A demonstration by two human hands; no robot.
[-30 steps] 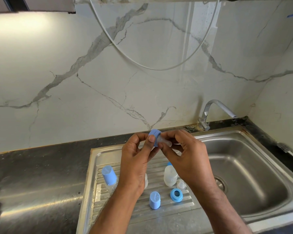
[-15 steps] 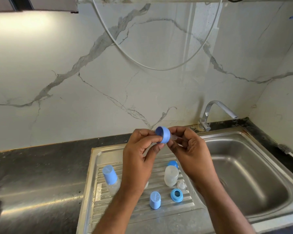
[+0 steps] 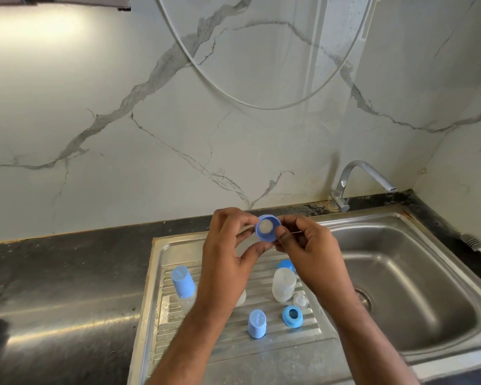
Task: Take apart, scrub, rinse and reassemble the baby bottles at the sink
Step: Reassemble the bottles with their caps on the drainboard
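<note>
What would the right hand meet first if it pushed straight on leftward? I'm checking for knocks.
Probably the left hand: the right hand already shares the blue collar with it; depth is unclear.

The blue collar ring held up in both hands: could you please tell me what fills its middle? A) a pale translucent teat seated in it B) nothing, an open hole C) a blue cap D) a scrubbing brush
A: the blue collar ring, pinched between the left hand and the right hand, shows a whitish translucent disc in its centre, unlike the open-holed ring lying on the drainboard.
</note>
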